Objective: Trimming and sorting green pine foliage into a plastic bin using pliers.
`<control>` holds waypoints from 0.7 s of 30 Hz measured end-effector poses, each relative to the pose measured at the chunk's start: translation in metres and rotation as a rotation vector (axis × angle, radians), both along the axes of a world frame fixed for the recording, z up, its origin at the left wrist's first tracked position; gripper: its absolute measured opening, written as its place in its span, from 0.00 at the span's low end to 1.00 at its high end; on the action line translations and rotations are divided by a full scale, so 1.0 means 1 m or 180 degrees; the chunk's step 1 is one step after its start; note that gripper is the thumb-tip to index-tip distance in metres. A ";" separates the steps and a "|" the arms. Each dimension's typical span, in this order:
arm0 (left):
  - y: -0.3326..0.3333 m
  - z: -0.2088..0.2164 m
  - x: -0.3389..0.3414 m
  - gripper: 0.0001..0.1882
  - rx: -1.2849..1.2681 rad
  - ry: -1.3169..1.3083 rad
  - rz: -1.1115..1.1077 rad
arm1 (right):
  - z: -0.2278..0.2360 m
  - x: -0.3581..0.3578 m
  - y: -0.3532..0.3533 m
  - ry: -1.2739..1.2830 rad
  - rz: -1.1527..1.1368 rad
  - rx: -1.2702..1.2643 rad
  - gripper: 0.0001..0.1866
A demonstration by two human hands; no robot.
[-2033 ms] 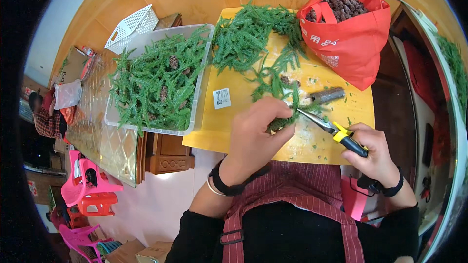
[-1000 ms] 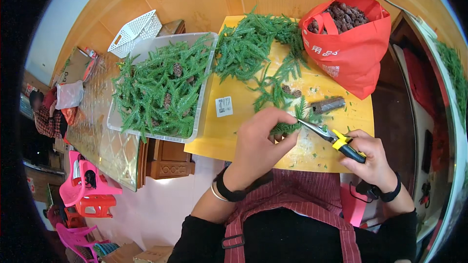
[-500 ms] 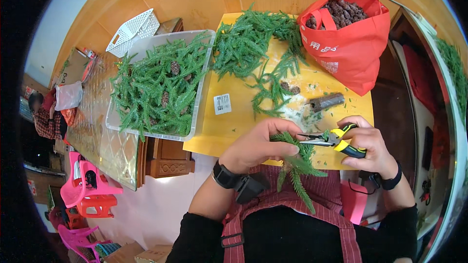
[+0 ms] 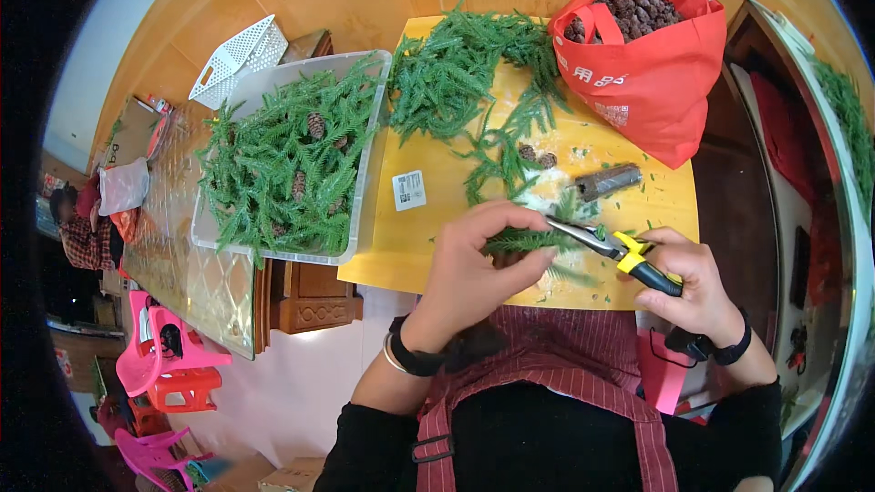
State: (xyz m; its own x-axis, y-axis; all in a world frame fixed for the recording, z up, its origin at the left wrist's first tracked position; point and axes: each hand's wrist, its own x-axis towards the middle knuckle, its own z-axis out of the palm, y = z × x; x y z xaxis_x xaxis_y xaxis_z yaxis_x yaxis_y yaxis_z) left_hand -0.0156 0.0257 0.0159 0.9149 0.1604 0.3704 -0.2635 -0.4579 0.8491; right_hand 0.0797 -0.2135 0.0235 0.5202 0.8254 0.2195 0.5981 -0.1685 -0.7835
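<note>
Over the near edge of the yellow table, my left hand (image 4: 478, 260) pinches a green artificial pine sprig (image 4: 521, 240) between thumb and fingers. Some of its needles are blurred. My right hand (image 4: 697, 287) is wrapped round the yellow and black handles of long-nose pliers (image 4: 629, 253). The pliers' metal jaws point left, their tips at my left fingertips beside the sprig; whether they grip a stem is too small to tell. Just beyond the pliers, a dark brown roll (image 4: 609, 182) lies among whitish powder and green bits.
A clear plastic bin (image 4: 365, 191) of pine sprigs and pine cones stands left. More pine sprigs (image 4: 456, 73) lie at the back, two small cones (image 4: 538, 157) nearby. A red bag (image 4: 643, 82) of cones stands back right. A white label (image 4: 409, 190) lies on the yellow table (image 4: 387, 246).
My left hand has turned and brought the sprig up from over the apron to over the table. The pliers have tilted, their tips now higher at my left fingertips.
</note>
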 end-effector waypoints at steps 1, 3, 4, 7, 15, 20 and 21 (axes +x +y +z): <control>0.001 -0.002 -0.001 0.12 -0.1245 0.0588 -0.0369 | 0.002 0.002 0.000 0.0001 -0.0001 0.0001 0.13; 0.004 -0.005 -0.002 0.12 -0.2493 0.1174 -0.0719 | 0.005 0.005 0.001 -0.0378 0.0220 -0.0041 0.13; 0.007 -0.006 -0.001 0.13 -0.2607 0.1242 -0.0857 | 0.003 0.007 0.001 -0.0375 0.0229 -0.0039 0.13; 0.010 -0.008 -0.002 0.14 -0.2777 0.1503 -0.1083 | -0.004 0.010 -0.003 -0.0516 0.0249 0.0083 0.17; 0.012 -0.014 -0.003 0.13 -0.3285 0.1879 -0.1372 | -0.008 0.013 -0.002 -0.0352 0.0363 0.0259 0.18; 0.005 -0.008 0.002 0.11 -0.2368 0.0950 -0.0954 | 0.004 0.006 -0.004 -0.0451 0.0186 -0.0058 0.15; 0.002 -0.008 0.002 0.11 -0.2369 0.0954 -0.0960 | 0.007 0.002 -0.003 -0.0410 -0.0039 -0.0292 0.17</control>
